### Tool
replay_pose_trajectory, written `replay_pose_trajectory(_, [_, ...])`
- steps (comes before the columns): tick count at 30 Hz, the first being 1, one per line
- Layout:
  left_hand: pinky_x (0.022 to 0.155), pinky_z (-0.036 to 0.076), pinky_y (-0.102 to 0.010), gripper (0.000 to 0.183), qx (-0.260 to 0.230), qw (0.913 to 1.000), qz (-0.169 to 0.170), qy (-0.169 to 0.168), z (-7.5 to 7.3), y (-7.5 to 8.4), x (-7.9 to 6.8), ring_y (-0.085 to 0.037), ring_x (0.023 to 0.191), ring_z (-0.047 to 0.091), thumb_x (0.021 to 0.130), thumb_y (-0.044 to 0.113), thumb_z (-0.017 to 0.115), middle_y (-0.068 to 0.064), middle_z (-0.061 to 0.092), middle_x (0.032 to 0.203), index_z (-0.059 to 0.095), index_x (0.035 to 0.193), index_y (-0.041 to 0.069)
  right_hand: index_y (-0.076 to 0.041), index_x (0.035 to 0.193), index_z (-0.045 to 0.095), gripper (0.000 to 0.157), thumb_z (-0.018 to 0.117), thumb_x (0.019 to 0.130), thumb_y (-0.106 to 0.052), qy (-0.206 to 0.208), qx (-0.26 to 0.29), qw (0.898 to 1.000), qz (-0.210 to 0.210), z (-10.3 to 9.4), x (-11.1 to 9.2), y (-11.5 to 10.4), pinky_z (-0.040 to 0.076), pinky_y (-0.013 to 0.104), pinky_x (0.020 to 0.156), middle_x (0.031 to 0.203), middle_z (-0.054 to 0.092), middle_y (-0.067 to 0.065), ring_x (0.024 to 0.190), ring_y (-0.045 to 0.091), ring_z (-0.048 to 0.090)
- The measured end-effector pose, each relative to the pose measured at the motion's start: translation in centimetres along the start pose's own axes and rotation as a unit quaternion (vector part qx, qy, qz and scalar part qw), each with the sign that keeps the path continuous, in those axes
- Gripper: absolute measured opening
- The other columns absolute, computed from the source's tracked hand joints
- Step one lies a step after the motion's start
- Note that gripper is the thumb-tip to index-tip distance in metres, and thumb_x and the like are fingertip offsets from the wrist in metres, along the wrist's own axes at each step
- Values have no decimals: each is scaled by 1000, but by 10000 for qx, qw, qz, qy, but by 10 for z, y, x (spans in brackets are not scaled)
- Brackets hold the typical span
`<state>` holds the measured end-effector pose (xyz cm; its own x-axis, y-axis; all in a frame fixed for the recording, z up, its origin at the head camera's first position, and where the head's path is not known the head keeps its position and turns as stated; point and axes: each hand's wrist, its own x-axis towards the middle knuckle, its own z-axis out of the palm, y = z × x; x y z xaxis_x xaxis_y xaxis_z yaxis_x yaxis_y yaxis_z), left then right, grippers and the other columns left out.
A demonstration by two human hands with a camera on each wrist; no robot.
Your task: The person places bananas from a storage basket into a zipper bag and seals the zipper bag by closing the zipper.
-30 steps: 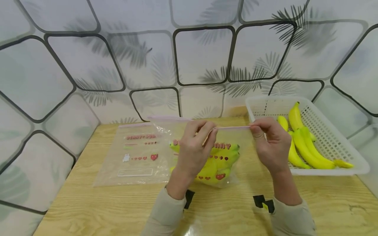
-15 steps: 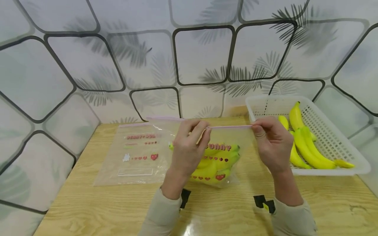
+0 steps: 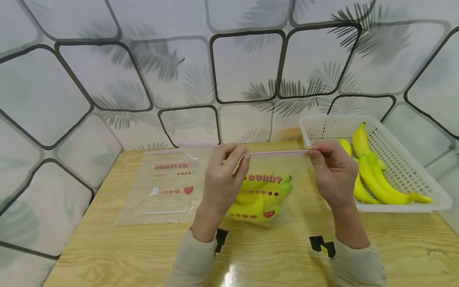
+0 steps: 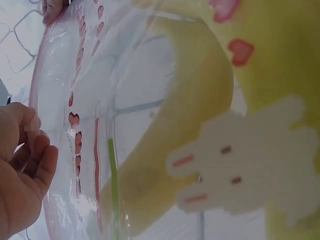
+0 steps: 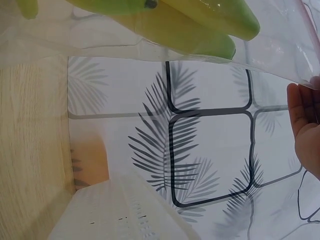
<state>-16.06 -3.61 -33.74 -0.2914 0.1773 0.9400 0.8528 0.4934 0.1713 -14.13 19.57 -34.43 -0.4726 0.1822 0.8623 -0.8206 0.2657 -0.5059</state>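
A clear zipper bag [image 3: 297, 163] with a pink top edge and red print stands at the middle of the table, holding several yellow-green bananas [image 3: 247, 205]. My left hand [image 3: 220, 179] pinches the pink edge part way along. Between its thumb and finger a small pale piece [image 4: 31, 129] shows in the left wrist view. At the right end of that edge, my right hand [image 3: 335, 175] pinches the bag's corner between thumb and curled forefinger. The edge runs straight between both hands. My left hand hides part of the bag and fruit in the head view.
Left of the filled bag, a flat bag [image 3: 130, 203] with the same print lies on the table [image 3: 143, 255], partly overlapped. A white perforated basket [image 3: 439, 201] with several bananas [image 3: 374, 175] stands at the right. A patterned wall [image 3: 247, 67] rises behind the table.
My left hand has slid leftward along the pink edge, away from my right hand, uncovering more of the bag's print. My right hand keeps its pinch at the corner, shifting only slightly right.
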Motion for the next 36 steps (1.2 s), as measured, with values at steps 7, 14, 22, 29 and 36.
replay_pose_trajectory(7, [68,54,-30,9,330,9994,52,-36,-9,-3,-1,-25,82,58,94,7,68,-16,61,96,69,99,-1,21,87,61,18,63,92,5,18,-25,10000,-24,1,0,0,49,17,70,87,68,5,75,9,60])
replay_pose_trajectory(14, [64,52,-31,10,500,9987,66,19,-19,-7,-1,-25,76,55,95,8,66,-17,60,95,69,97,-1,22,88,60,21,63,93,2,1,-1,10000,11,0,-1,0,49,15,69,88,68,1,74,7,61])
replay_pose_trajectory(22, [61,49,-33,11,626,9980,-4,57,-29,-15,-2,-25,73,53,95,8,66,-18,59,94,69,98,-2,24,88,59,22,64,92,2,104,145,9998,61,-1,-1,1,49,15,69,89,69,2,74,7,61])
replay_pose_trajectory(29, [61,48,-33,11,757,9971,-38,1,-37,-20,-2,-25,73,52,95,9,66,-18,59,96,71,100,-1,23,88,60,23,65,92,1,128,-22,9999,73,-1,-1,1,49,15,71,87,69,2,74,7,61])
replay_pose_trajectory(36, [62,50,-35,10,874,9957,-311,62,-46,-26,-3,-28,77,56,94,7,67,-18,59,96,71,99,0,23,89,60,22,63,92,2,114,-73,9998,110,-3,0,2,49,15,71,87,69,1,75,7,60])
